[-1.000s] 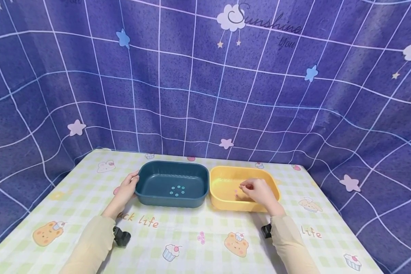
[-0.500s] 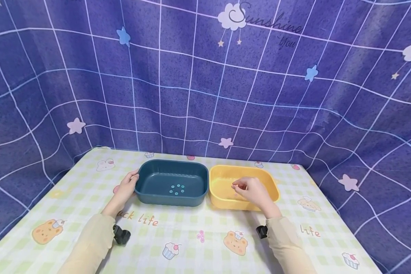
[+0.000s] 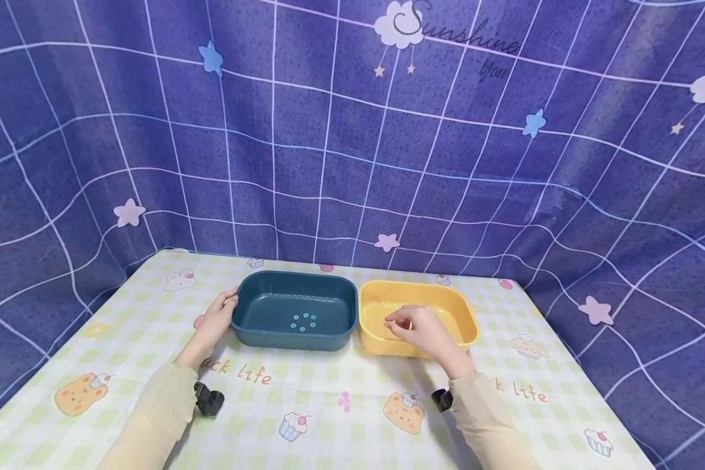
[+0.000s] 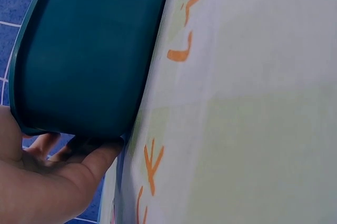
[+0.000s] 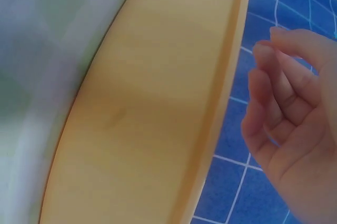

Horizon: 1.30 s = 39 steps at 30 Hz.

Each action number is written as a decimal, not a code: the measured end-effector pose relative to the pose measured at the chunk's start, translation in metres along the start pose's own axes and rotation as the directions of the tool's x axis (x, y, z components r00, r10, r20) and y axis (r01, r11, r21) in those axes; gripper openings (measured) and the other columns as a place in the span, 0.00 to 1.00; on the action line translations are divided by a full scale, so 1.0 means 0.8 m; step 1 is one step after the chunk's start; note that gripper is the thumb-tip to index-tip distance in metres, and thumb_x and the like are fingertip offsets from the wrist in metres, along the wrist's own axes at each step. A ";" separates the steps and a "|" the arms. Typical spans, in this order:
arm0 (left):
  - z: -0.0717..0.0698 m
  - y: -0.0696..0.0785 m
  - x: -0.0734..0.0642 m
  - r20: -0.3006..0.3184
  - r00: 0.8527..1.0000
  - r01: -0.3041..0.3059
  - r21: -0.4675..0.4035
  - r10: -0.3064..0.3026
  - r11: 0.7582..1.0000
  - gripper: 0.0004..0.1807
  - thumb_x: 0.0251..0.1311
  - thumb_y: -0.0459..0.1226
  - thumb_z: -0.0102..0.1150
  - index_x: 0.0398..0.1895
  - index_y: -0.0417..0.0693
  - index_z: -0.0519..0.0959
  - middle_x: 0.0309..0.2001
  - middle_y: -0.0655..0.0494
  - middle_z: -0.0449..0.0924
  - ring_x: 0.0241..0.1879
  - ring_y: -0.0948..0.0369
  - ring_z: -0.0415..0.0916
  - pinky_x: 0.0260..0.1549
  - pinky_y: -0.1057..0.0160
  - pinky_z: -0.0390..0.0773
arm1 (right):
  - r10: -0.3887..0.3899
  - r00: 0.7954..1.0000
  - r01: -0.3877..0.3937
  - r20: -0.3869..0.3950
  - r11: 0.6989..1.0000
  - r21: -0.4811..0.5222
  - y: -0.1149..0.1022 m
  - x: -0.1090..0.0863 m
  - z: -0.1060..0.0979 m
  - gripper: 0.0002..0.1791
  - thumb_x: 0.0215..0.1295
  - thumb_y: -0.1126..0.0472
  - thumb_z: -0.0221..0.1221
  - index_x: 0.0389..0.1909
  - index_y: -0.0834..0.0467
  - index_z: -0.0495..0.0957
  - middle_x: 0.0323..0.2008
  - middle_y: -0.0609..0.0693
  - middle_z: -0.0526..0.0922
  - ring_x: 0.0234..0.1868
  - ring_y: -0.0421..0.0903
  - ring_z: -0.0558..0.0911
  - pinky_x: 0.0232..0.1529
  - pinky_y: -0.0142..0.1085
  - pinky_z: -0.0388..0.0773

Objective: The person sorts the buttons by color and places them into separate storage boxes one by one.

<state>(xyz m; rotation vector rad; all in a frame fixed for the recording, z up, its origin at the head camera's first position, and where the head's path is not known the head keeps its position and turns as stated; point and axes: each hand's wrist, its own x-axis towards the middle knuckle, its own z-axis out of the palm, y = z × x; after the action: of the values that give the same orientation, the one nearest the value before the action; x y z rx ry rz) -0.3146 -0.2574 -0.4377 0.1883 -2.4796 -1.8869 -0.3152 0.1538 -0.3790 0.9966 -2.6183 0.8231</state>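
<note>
My left hand [image 3: 214, 321] holds the left end of a dark teal plastic basin [image 3: 296, 343]. In the left wrist view its fingers [image 4: 102, 158] touch the basin's outer end wall. Several small turquoise rings [image 3: 305, 316] lie in a loose circle on the basin's floor. Over the yellow basin [image 3: 467, 320] is my right hand [image 3: 424, 328], thumb and forefinger tips brought close together. Whether a small thing sits between those fingertips cannot be made out. In the right wrist view the hand [image 5: 295, 108] is above the yellow rim, fingers curled. The yellow basin's floor is partly hidden by this hand.
Both basins stand side by side, nearly touching, on a table [image 3: 241, 418] with a green-and-white checked cloth. A blue gridded curtain [image 3: 352, 143] hangs behind and at both sides. A black strap mount [image 3: 209, 399] sits on the left wrist, another [image 3: 442, 399] on the right.
My right hand has moved left across the yellow basin, covering the small pink spots seen on its floor before. My left hand and the teal basin stay in place.
</note>
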 end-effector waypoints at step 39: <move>0.001 0.000 -0.002 0.003 1.000 -0.017 -0.018 0.017 1.000 0.29 0.74 0.46 0.27 0.73 0.44 0.47 0.72 0.37 0.46 0.69 0.41 0.52 0.61 0.41 0.64 | -0.178 0.979 0.172 0.097 0.983 0.069 -0.051 -0.007 0.043 0.04 0.58 0.62 0.63 0.34 0.56 0.85 0.22 0.40 0.78 0.24 0.29 0.71 0.28 0.22 0.70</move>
<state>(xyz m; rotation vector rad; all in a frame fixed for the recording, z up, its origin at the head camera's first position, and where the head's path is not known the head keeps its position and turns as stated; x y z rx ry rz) -0.3129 -0.2564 -0.4377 0.1638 -2.4568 -1.9040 -0.2838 0.1124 -0.3918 1.2978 -2.5552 0.8333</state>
